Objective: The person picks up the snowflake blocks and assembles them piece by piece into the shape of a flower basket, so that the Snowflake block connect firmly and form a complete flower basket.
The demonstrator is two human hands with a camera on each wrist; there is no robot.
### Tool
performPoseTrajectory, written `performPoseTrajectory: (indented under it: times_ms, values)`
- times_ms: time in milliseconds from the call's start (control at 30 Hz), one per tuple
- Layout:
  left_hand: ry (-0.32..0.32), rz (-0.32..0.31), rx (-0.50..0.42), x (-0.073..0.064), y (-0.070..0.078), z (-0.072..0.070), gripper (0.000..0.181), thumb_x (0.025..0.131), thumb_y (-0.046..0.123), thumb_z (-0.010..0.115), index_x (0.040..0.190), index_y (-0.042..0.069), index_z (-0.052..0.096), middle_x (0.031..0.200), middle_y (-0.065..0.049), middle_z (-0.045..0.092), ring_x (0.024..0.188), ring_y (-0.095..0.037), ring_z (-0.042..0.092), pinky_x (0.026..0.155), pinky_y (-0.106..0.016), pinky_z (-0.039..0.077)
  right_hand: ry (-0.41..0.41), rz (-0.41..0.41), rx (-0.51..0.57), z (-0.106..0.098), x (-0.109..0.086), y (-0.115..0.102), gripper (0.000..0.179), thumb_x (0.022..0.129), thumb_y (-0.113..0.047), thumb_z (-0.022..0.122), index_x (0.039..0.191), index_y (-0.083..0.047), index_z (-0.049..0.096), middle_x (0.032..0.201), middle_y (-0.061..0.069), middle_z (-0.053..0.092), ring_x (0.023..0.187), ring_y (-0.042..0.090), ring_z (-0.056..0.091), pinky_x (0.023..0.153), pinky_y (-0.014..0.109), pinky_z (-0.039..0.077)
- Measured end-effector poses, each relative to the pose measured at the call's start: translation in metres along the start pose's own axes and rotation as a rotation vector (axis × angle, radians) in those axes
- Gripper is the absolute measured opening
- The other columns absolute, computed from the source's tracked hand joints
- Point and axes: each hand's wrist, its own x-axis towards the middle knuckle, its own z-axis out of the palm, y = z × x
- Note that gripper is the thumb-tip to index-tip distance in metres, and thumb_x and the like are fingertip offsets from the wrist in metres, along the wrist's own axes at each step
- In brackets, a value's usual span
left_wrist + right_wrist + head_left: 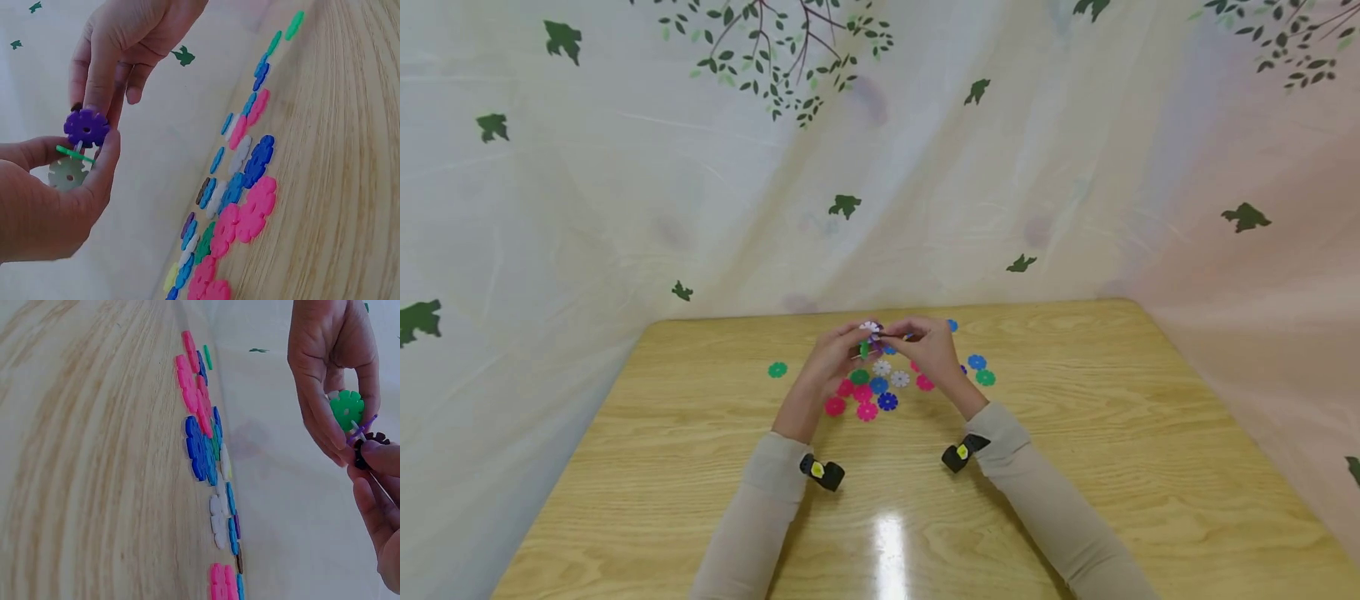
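Both hands are raised over the far middle of the table, their fingertips meeting. In my left hand (831, 358) is a small cluster of joined notched plastic snowflake discs, gripped between thumb and fingers. A white disc (67, 175), a green disc (347, 410) and a purple disc (86, 127) show in it, slotted together at angles. My right hand (936, 350) pinches a dark brown snowflake disc (360, 455) between thumb and forefinger, against the purple one. Whether the dark disc is slotted in cannot be told; fingers partly cover it.
Loose snowflake discs lie on the wooden table (700, 467) below the hands, among them a pink one (867, 411), a dark blue one (887, 402) and a white one (900, 379). One green disc (777, 369) lies apart at left. A patterned curtain (925, 167) hangs behind.
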Motion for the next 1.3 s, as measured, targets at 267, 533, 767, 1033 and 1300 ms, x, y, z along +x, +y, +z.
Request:
performPoseTrajectory:
  times_ms: [267,533,767,1033,1300]
  values:
    - [0.140,0.040,-0.059,-0.001,0.000,0.004,0.010,0.102,0.012,0.061,0.097,0.004,0.066,0.107,-0.005,0.062,0.096,-0.015,0.067,0.096,-0.031,0.058,-0.107,-0.015,-0.011,0.001,-0.003,-0.006,0.015,0.088,-0.001,0.077,0.102,0.004,0.078,0.103,0.022,0.076,0.093,0.038,0.074,0.071,0.021,0.060]
    - [0.082,0.040,0.003,-0.002,0.002,0.005,0.012,0.102,0.009,0.058,0.111,0.002,0.061,0.109,-0.007,0.062,0.093,-0.014,0.067,0.091,-0.028,0.060,-0.123,0.066,-0.081,-0.004,-0.002,-0.013,0.014,0.087,-0.010,0.080,0.098,-0.001,0.078,0.099,0.016,0.077,0.092,0.029,0.073,0.072,0.024,0.059]
    - [0.051,0.048,0.023,-0.004,0.002,0.004,0.020,0.101,0.007,0.059,0.121,0.001,0.059,0.097,-0.003,0.069,0.084,-0.011,0.069,0.079,-0.022,0.059,-0.302,0.161,-0.214,-0.035,0.001,-0.014,0.018,0.089,-0.016,0.080,0.104,-0.008,0.077,0.100,0.008,0.077,0.095,0.024,0.071,0.082,0.034,0.058]
    - [0.072,0.049,0.015,-0.004,0.001,0.000,0.025,0.101,0.007,0.058,0.126,0.004,0.057,0.095,-0.008,0.072,0.079,-0.012,0.068,0.080,-0.023,0.059,-0.686,0.139,-0.309,-0.086,-0.007,-0.004,0.018,0.088,-0.005,0.079,0.104,0.002,0.075,0.095,0.011,0.076,0.085,0.013,0.070,0.078,0.030,0.060]
    - [0.070,0.033,0.028,-0.002,0.000,-0.001,0.032,0.103,0.006,0.054,0.134,0.001,0.052,0.095,-0.002,0.061,0.080,-0.009,0.063,0.076,-0.019,0.056,-0.848,0.160,-0.361,-0.124,-0.030,0.010,0.022,0.082,-0.004,0.083,0.103,0.001,0.075,0.095,0.013,0.073,0.085,0.016,0.064,0.078,0.029,0.056]
